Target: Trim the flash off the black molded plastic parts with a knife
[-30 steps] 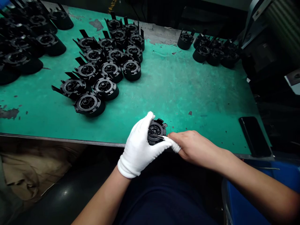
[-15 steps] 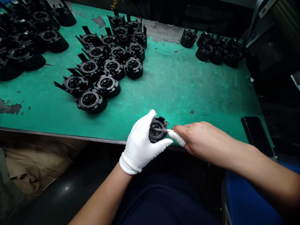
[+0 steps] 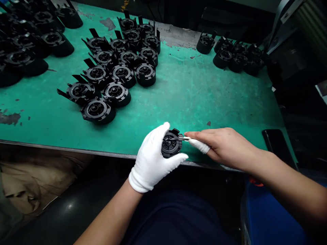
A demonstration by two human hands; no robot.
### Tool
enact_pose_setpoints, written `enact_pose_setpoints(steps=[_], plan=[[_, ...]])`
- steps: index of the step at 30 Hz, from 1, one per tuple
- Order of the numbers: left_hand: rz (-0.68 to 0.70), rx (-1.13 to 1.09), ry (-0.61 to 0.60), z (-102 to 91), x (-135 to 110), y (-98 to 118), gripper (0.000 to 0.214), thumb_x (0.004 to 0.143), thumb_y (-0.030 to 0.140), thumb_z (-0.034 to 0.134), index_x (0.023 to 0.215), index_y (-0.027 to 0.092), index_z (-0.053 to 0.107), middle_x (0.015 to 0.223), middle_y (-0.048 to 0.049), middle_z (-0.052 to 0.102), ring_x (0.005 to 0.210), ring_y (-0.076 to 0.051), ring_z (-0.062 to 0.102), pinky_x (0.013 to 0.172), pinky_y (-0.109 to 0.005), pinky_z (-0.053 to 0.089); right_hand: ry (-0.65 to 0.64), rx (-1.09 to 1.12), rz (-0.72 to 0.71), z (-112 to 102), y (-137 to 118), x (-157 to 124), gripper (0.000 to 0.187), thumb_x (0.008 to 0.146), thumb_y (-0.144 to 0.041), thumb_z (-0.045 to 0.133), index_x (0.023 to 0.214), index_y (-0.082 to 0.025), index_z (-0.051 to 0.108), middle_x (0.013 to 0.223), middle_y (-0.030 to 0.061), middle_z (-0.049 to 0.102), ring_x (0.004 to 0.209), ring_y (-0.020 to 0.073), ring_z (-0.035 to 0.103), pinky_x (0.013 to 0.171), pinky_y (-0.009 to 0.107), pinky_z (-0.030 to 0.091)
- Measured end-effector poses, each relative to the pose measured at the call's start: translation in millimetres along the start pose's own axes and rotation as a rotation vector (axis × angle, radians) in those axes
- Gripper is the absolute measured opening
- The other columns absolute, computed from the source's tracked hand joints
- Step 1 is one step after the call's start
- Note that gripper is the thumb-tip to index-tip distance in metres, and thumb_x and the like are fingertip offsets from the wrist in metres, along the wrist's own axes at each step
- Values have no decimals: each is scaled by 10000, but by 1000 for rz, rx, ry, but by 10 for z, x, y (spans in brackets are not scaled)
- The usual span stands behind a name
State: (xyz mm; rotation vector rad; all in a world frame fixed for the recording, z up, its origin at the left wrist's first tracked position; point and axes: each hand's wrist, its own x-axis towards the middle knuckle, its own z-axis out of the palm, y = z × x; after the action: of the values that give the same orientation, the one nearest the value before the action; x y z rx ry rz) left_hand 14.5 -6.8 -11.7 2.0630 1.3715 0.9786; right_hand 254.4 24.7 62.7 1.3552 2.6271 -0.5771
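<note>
Head view: the left hand (image 3: 153, 153), white-gloved, clasps a round black part (image 3: 172, 145) at the near edge of the green worktop (image 3: 194, 98). The right hand (image 3: 221, 144), thumb (image 3: 200, 146) covered in white, pinches a slim metal tool (image 3: 184, 138), tip at the part's face. Black housings (image 3: 99, 110) stand in clusters beyond, left and right; a dark phone (image 3: 276, 141) lies at right

Worktop (image 3: 194, 98): first housing cluster (image 3: 28, 46), upper left; second cluster (image 3: 122, 72), left of top centre; third cluster (image 3: 236, 58), upper right; phone (image 3: 277, 144), right. Held part (image 3: 171, 144): below centre, in left hand (image 3: 153, 156).
</note>
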Motion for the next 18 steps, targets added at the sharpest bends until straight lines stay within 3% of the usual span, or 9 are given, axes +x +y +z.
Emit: enact_pose_setpoints(steps=[4,8,13,18], plan=[[-5,2,-9,-1,1,2,902,723,572,796,1427,145,425,1430,-173,556,1350,-303,532,1161,-455,436,13,-151,-14,-45,-46,85,427,992,-297,453,1402,-357,556,1059,2,758,873,218,724,577,293,407],[-15,0,-10,0,-1,10,871,729,549,799,1416,154,437,1429,-165,557,1347,-303,535,1159,-452,440,3,-237,-33,-118,-17,149,445,956,-261,483,1380,-365,571,951,-15,757,776,201,714,506,286,303],[-9,-2,-13,3,-4,2,869,740,531,795,1431,159,421,1427,-163,557,1352,-296,530,1165,-450,436,-47,-98,-59,-97,-17,87,426,953,-248,488,1352,-343,604,1017,4,782,829,215,729,598,281,438],[-16,1,-13,6,-1,0,852,748,519,790,1432,164,426,1433,-161,557,1358,-301,524,1170,-460,430,-55,27,5,-16,-52,-93,452,914,-194,514,1339,-290,634,1035,47,794,863,238,747,730,305,544]])
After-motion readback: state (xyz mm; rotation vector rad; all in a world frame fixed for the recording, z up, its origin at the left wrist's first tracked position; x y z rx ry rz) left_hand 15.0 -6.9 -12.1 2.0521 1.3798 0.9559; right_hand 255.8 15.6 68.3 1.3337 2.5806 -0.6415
